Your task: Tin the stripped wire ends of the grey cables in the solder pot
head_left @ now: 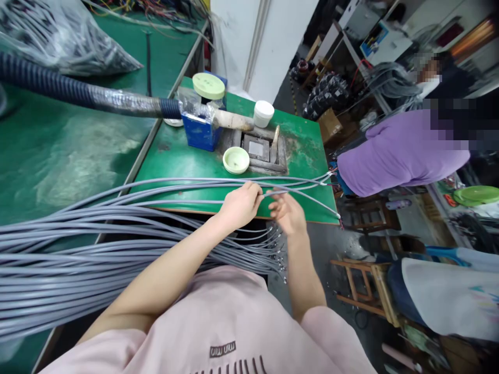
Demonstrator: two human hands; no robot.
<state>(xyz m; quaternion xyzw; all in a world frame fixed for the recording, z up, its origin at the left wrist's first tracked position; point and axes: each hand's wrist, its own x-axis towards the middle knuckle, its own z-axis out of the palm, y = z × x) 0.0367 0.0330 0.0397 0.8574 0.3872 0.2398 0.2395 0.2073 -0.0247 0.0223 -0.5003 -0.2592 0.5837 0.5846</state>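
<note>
My left hand (242,204) is closed around a grey cable (187,202) above the front edge of the green table. Just to its right is my right hand (287,210), palm partly turned up and fingers apart, close to the cable with nothing visibly held. Several more grey cables (175,185) run across the table past my hands, their ends reaching its right edge. A thick bundle of grey cables (86,259) spreads at the left, and its stripped ends (278,254) hang in front of the table near my body.
Behind the cables are a square metal well (257,149), a pale green dish (236,160), a white tub (264,114) and a blue box (201,131). A ribbed hose (128,101) crosses from the left. People sit at the right, one in a purple top (405,148), near a wooden stool (364,285).
</note>
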